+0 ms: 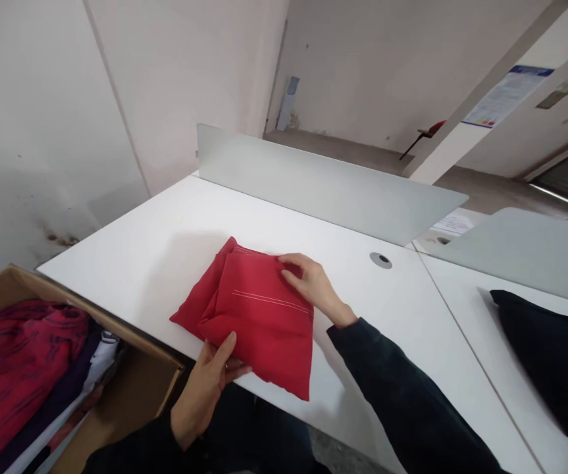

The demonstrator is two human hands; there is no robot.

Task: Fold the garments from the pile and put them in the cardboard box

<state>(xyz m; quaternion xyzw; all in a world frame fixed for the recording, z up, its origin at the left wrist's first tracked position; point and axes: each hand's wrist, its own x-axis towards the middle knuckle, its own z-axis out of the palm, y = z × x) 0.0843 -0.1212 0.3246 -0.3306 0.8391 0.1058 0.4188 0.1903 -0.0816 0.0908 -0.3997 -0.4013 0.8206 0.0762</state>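
A folded red cloth (258,309) with thin white lines lies on the white table (165,243), its near edge hanging over the table's front. My left hand (209,382) grips the cloth's near edge, thumb on top and fingers underneath. My right hand (313,283) grips the cloth's far right corner, its fingers curled over the corner's edge.
An open cardboard box (130,388) with several garments, red striped and white among them, stands at the lower left below the table. A dark garment (555,355) lies on the neighbouring table at right. Grey divider panels (323,184) line the table's back. A round cable hole (380,260) sits near the seam.
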